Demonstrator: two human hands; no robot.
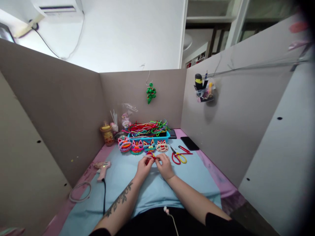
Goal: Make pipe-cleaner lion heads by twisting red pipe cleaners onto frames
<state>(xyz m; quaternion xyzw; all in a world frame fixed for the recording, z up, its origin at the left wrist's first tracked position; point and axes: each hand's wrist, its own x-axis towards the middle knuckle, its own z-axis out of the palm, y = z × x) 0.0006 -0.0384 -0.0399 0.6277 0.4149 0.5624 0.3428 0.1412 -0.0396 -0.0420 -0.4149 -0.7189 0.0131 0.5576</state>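
Both hands meet at the centre of the pale blue cloth [118, 170], the left hand [144, 167] and right hand [164, 166] pinching a small red fuzzy piece [150, 158] between the fingertips. Just beyond, at twelve o'clock, four colourful fuzzy animal faces [137, 147] line up before a bright blue plastic basket [147, 140]. Red-and-yellow-handled scissors [179, 157] lie open at two o'clock; a pink glue gun [104, 170] rests at nine.
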